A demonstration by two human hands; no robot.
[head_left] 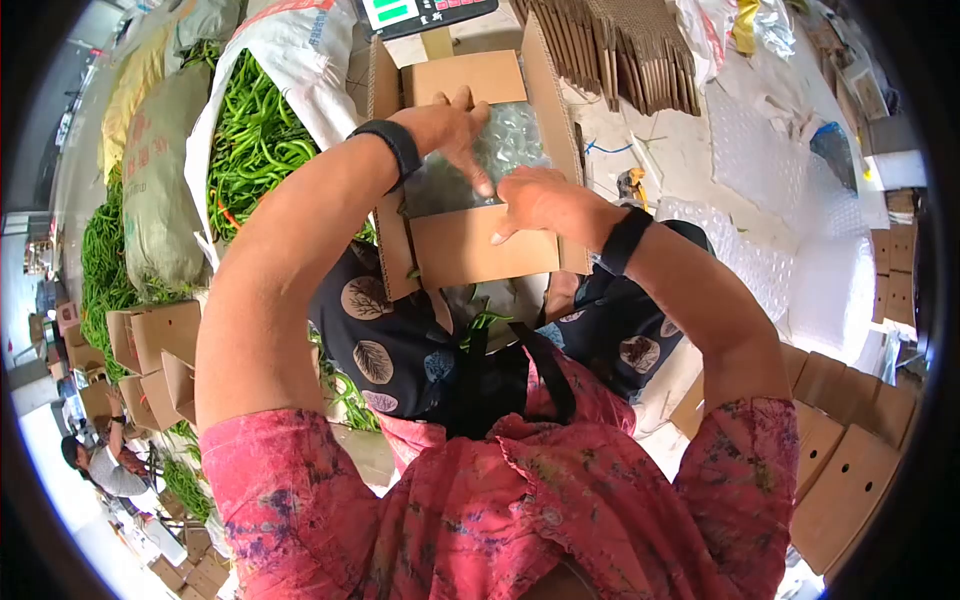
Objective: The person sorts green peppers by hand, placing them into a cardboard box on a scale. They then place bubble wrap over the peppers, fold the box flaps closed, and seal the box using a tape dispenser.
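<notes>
An open cardboard box point(575, 160) stands between my knees, its short flaps at the far and near ends showing. Clear bubble wrap point(515, 140) covers what lies inside, so the contents are hidden. My left hand point(455, 130) rests on the wrap with its fingers spread, the thumb pointing toward the near end. Close beside it, my right hand point(540, 205) is closed at the wrap's near right edge. Its thumb lies against the near flap point(485, 250). Whatever its curled fingers grip is hidden.
A digital scale point(430, 15) stands beyond the box. An open white sack of green peppers point(260, 135) is at the left. Flattened cardboard point(620, 45) lies at the far right, with bubble wrap sheets point(760, 150) below. Another person point(110, 465) is at far lower left.
</notes>
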